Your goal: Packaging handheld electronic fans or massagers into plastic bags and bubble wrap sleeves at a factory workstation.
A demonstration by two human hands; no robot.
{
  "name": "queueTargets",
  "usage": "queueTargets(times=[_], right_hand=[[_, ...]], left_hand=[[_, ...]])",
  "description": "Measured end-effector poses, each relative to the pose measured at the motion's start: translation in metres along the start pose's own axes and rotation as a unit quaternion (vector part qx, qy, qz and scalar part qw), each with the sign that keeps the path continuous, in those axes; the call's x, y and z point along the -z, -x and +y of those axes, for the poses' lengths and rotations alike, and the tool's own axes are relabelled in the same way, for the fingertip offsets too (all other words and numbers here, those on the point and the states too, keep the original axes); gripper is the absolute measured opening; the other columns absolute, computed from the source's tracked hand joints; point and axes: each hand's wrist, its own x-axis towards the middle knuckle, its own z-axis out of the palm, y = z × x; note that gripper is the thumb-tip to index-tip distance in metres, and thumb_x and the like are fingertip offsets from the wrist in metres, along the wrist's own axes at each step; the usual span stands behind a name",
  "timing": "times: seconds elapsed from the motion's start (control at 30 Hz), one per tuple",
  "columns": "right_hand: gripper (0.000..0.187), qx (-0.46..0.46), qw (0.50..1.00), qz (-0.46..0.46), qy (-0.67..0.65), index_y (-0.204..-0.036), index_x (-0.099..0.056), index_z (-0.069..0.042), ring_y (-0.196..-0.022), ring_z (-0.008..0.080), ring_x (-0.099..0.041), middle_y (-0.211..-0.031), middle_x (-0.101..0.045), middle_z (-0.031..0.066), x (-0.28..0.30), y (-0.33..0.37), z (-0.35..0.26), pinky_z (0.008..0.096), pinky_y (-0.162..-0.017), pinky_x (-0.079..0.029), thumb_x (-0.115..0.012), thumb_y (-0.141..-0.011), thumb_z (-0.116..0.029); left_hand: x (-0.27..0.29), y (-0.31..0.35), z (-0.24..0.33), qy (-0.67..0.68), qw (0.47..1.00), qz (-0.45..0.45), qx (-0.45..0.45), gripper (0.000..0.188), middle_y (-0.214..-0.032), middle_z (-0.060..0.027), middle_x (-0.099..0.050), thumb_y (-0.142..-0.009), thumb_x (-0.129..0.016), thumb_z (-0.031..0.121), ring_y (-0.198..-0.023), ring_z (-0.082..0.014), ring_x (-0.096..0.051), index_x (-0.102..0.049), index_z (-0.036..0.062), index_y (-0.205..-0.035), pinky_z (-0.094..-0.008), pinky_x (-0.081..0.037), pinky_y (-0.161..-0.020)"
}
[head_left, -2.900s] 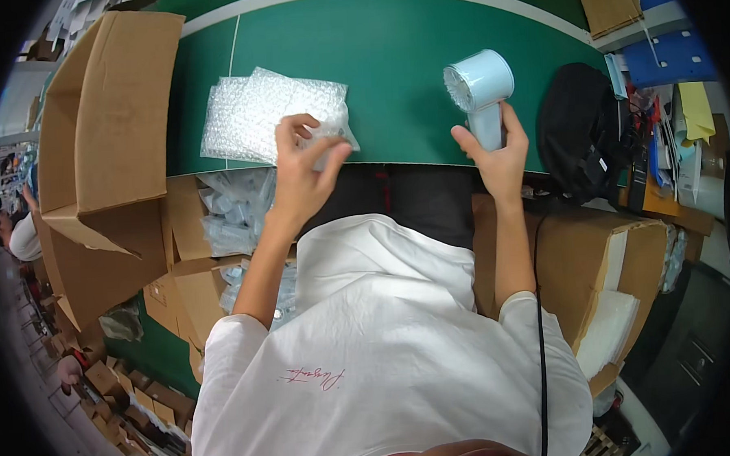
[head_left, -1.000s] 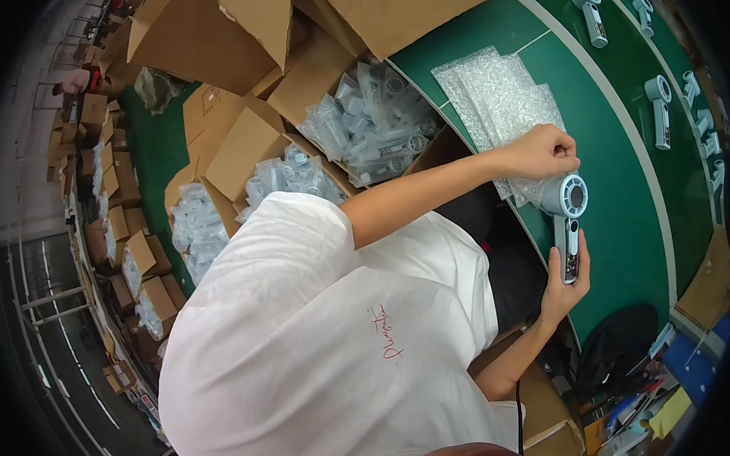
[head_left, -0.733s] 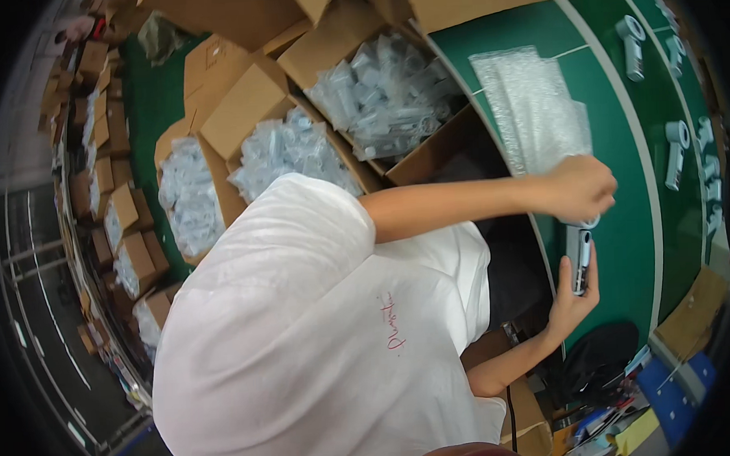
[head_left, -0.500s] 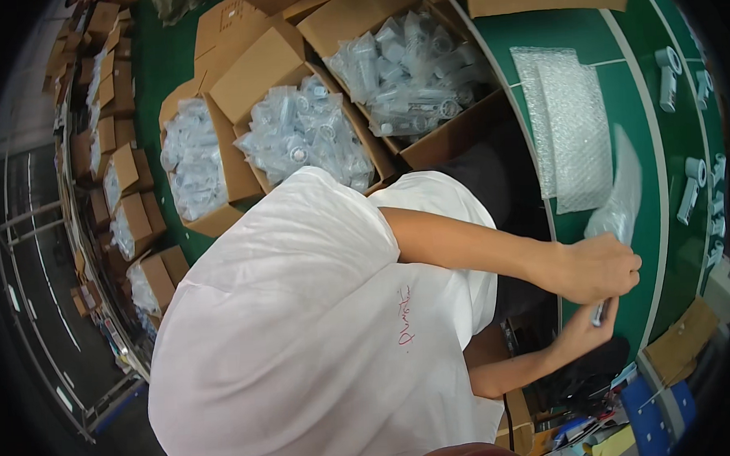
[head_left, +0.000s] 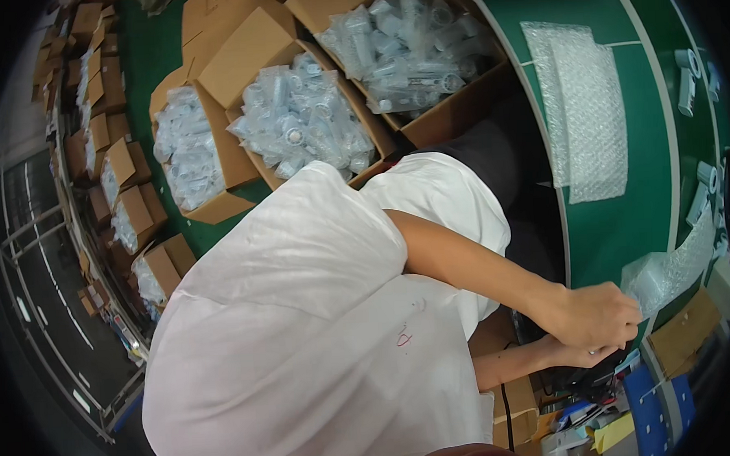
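Observation:
My left hand (head_left: 595,320) is closed, its fingers gathered at the near end of a clear bubble-wrap bag (head_left: 676,273). The bag sticks out to the right over the green table, with a pale shape faintly visible inside. Just below, my right hand (head_left: 581,354) is closed and pressed against the left one. Its fingers are partly hidden, and a small light spot shows at them that is too small to name. Flat bubble-wrap sheets (head_left: 592,112) lie overlapping on the table beyond my hands.
Pale blue plastic parts with ring-shaped ends (head_left: 688,83) lie along the table's far right. Left of the table, open cardboard boxes (head_left: 450,120) hold many bagged clear pieces. A brown cardboard piece (head_left: 684,332) and a blue dotted panel (head_left: 648,396) stand at lower right.
The bubble-wrap bag has swung from pointing away to pointing right. Both hands have moved slightly down and closer together, and the small object that showed in my right hand is now mostly covered.

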Motion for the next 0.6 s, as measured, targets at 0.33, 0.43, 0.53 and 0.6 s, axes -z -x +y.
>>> queueTargets(times=[0.33,0.43,0.53,0.6], right_hand=[[0.035,-0.429,0.676,-0.130,-0.584,-0.114,-0.061,-0.007,-0.047,0.0029,-0.043,-0.072,-0.062,-0.0036,0.028,-0.002,-0.009,0.0155,-0.045,-0.031,-0.049,-0.104,-0.039],[0.039,-0.449,0.644,-0.142,-0.602,-0.109,-0.061,-0.008,-0.051,0.0032,-0.045,-0.072,-0.059,-0.0041,0.021,0.012,-0.010,0.0146,-0.049,-0.033,-0.049,-0.104,-0.045],[0.038,-0.405,0.781,-0.012,-0.474,-0.110,-0.062,-0.005,-0.057,0.0054,-0.052,-0.075,-0.061,-0.0021,-0.013,0.021,-0.049,0.0157,-0.055,-0.039,-0.054,-0.101,-0.041],[0.033,-0.373,0.845,0.130,-0.361,-0.111,-0.063,-0.003,-0.061,0.0070,-0.055,-0.077,-0.063,-0.0008,-0.014,0.011,-0.064,0.0167,-0.059,-0.043,-0.061,-0.098,-0.034]], left_hand=[[0.036,0.006,-0.013,0.069,0.996,-0.059,0.024,0.015,-0.080,-0.0038,-0.048,-0.087,-0.065,0.012,-0.070,-0.0192,-0.051,-0.052,0.0075,-0.080,-0.0295,-0.044,-0.062],[0.034,0.008,-0.005,0.107,0.987,-0.119,0.026,0.011,-0.080,-0.0044,-0.050,-0.088,-0.065,0.009,-0.069,-0.0191,-0.050,-0.056,0.0057,-0.081,-0.0297,-0.043,-0.061],[0.034,-0.008,0.008,0.216,0.966,-0.111,0.091,0.008,-0.078,-0.0041,-0.050,-0.087,-0.065,0.004,-0.065,-0.0179,-0.046,-0.059,0.0042,-0.081,-0.0285,-0.040,-0.059],[0.038,-0.024,0.016,0.264,0.951,-0.125,0.100,0.007,-0.077,-0.0040,-0.050,-0.087,-0.065,0.002,-0.063,-0.0175,-0.045,-0.060,0.0038,-0.082,-0.0280,-0.039,-0.059]])
